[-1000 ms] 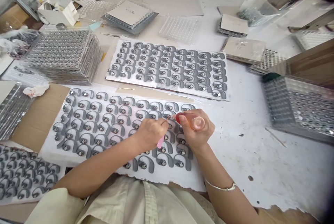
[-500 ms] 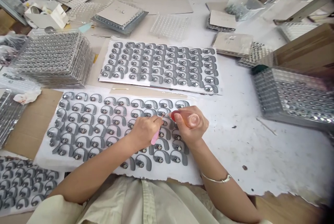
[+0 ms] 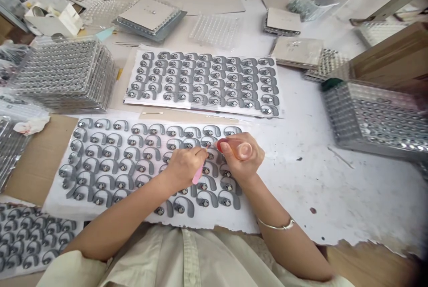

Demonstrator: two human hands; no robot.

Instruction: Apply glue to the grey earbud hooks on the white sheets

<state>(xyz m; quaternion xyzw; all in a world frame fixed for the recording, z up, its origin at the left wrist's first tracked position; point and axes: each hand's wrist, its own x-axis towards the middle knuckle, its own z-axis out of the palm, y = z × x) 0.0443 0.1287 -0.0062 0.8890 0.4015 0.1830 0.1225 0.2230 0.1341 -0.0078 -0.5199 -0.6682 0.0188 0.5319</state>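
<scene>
Hands: I count 2 on my feed, a left hand (image 3: 184, 169) and a right hand (image 3: 242, 157).
Pink sticks: I see 1 pink stick (image 3: 198, 174).
Squeeze bottles: I see 1 orange squeeze bottle (image 3: 236, 149).
Bangles: I count 1 silver bangle (image 3: 276, 225).
Sheets: I make out 3 white foam sheets (image 3: 207, 221), one cut off by my frame.
Ear-hook pieces: I can't get an exact count of the grey ear-hook pieces (image 3: 183, 207); there are dozens, some behind the hands.
Tray stacks: I count 2 tall stacks of clear blister trays (image 3: 63, 75).
Cotton swabs: I spot 1 cotton swab (image 3: 152, 112).
Tissues: I spot 1 crumpled tissue (image 3: 31, 125).
</scene>
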